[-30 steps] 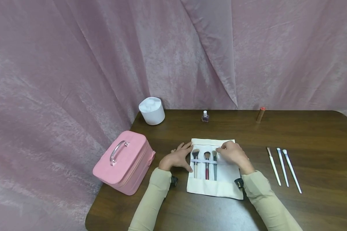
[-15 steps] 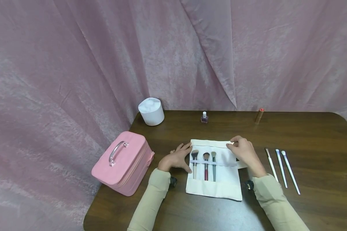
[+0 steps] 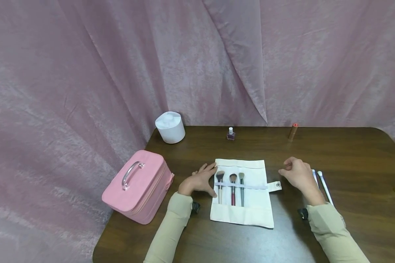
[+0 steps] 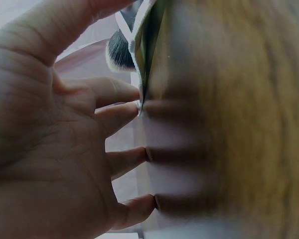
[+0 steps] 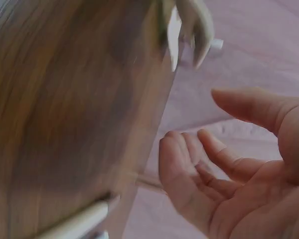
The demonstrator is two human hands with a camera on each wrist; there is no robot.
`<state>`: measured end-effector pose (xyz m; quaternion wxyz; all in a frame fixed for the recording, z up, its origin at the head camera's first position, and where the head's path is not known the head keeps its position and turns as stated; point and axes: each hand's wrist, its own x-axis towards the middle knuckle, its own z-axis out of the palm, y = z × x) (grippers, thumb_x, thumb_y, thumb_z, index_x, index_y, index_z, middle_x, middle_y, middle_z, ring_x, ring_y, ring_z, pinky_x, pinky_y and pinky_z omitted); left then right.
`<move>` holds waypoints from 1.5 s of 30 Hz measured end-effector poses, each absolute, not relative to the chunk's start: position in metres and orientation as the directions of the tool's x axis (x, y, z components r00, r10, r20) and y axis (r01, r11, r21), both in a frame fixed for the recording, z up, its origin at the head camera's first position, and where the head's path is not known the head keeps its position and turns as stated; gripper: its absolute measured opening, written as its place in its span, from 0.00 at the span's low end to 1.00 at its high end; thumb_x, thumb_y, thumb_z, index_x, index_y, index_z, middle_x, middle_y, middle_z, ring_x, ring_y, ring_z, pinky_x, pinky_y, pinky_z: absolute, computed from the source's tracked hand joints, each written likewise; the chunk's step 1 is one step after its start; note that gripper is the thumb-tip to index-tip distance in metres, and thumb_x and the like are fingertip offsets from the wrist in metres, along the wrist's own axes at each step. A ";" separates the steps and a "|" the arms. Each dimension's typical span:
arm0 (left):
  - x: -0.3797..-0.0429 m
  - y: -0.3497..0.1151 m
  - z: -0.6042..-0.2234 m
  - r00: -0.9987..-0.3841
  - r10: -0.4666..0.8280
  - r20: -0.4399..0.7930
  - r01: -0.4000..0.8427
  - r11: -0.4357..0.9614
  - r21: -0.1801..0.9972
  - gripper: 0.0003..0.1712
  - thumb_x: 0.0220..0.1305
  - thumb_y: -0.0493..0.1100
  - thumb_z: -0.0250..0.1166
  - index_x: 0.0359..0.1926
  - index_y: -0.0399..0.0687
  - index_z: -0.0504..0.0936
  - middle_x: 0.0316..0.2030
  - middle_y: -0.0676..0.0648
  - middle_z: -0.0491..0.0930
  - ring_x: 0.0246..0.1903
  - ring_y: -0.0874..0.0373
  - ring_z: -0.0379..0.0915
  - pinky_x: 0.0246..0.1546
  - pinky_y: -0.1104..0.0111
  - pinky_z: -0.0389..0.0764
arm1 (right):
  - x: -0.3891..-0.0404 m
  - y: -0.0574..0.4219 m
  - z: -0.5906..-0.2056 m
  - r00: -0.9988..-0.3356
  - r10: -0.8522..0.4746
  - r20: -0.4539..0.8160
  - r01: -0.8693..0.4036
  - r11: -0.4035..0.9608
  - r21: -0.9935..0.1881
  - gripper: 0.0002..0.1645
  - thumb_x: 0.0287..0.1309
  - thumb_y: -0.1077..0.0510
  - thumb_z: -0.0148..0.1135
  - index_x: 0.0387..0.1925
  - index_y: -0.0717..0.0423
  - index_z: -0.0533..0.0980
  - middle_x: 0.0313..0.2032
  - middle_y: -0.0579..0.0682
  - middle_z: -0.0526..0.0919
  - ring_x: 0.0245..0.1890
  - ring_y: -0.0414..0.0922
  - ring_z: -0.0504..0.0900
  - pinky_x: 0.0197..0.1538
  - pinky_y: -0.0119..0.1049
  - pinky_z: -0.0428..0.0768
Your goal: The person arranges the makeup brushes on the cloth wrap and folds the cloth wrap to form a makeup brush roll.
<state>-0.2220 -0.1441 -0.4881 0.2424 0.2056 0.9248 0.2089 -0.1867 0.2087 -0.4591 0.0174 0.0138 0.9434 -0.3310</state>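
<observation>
Brush roll [image 3: 258, 199] between left hand [image 3: 200, 182] at its edge, right hand [image 3: 300, 176] apart

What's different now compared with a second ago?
The right hand has moved off the white brush roll, rightward toward the loose white brushes, and holds nothing. The roll's snap strap, mostly hidden at first, now shows fully. The left hand stays at the roll's left edge; the three brushes in the roll and the pink case stay put.

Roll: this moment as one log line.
left hand touches roll | right hand empty, right of roll | roll open, three brushes under strap
</observation>
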 end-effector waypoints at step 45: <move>-0.221 -0.143 -0.489 -0.806 0.465 -0.365 0.282 0.845 0.454 0.64 0.49 0.49 0.82 0.80 0.49 0.54 0.80 0.53 0.43 0.78 0.45 0.33 0.68 0.34 0.47 | -0.185 0.255 -0.468 -0.992 -0.012 -0.124 0.051 0.867 -0.496 0.17 0.46 0.65 0.62 0.13 0.50 0.65 0.18 0.50 0.69 0.22 0.50 0.70 0.23 0.42 0.65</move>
